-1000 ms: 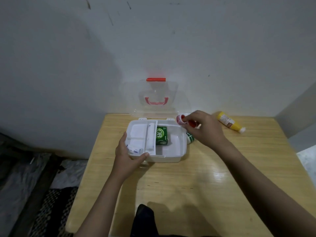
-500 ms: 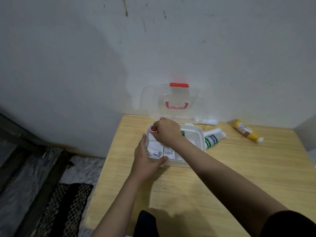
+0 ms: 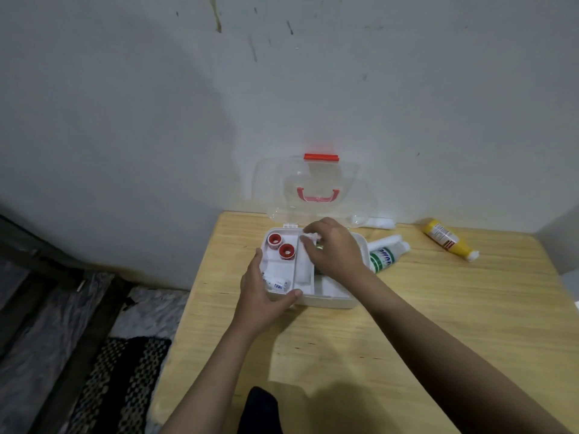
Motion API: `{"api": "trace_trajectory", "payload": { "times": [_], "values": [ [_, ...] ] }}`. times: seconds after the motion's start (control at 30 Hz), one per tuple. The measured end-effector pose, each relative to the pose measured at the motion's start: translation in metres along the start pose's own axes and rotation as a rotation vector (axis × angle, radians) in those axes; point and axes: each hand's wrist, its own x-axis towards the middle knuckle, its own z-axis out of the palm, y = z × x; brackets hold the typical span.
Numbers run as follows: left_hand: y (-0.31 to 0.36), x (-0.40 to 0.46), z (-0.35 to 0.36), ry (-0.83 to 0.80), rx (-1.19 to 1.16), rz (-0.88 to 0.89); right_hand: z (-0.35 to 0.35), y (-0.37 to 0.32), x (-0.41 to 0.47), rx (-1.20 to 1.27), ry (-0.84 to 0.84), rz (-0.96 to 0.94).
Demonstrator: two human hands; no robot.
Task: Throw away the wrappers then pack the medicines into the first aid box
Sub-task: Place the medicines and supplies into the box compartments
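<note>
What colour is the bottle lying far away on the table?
Yellow bottle with a white cap, seen in the head view.

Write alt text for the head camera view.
A person's left hand steadies an open first aid box on a wooden table while the right hand reaches inside. Two red rolls sit in its tray; two bottles lie outside.

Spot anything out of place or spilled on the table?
No spills or damage. Still outside the first aid box: green-and-white tube lying beside its right wall, yellow bottle on its side further right, white item by the wall.
</note>
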Motion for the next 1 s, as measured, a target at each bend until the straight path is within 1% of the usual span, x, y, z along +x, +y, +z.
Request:
{"api": "trace_trajectory", "payload": {
  "times": [0.07,0.13,0.2,0.23,0.3,0.4,0.5,0.6,0.7,0.87,1.0],
  "values": [
    [-0.001,0.0,0.0,-0.001,0.005,-0.001,-0.019,0.019,-0.006,0.056,0.168,0.006],
    [-0.002,0.0,0.0,-0.001,0.014,-0.011,-0.038,0.045,-0.01,0.086,0.319,0.05],
    [-0.002,0.0,0.001,0.006,0.021,-0.021,-0.055,0.076,-0.01,0.068,0.377,0.121],
    [-0.001,0.0,0.001,0.014,0.024,-0.024,-0.062,0.091,-0.009,0.044,0.368,0.153],
    [0.0,-0.001,0.002,0.038,0.025,-0.032,-0.07,0.124,-0.004,-0.016,0.27,0.193],
    [-0.003,0.0,0.003,0.061,0.022,-0.043,-0.073,0.162,0.015,-0.127,-0.034,0.181],
    [-0.003,-0.002,0.008,0.09,0.011,-0.051,-0.072,0.173,0.037,-0.217,-0.314,0.132],
    [0.001,-0.003,0.011,0.123,0.001,-0.067,-0.07,0.173,0.049,-0.305,-0.496,0.087],
    [0.0,-0.002,0.011,0.127,-0.011,-0.057,-0.064,0.176,0.055,-0.387,-0.557,0.043],
    [0.003,-0.004,0.014,0.14,-0.004,-0.062,-0.06,0.182,0.052,-0.268,-0.53,0.097],
    [0.003,-0.003,0.013,0.133,0.008,-0.065,-0.064,0.187,0.044,-0.295,-0.464,0.135]
  ]
}}
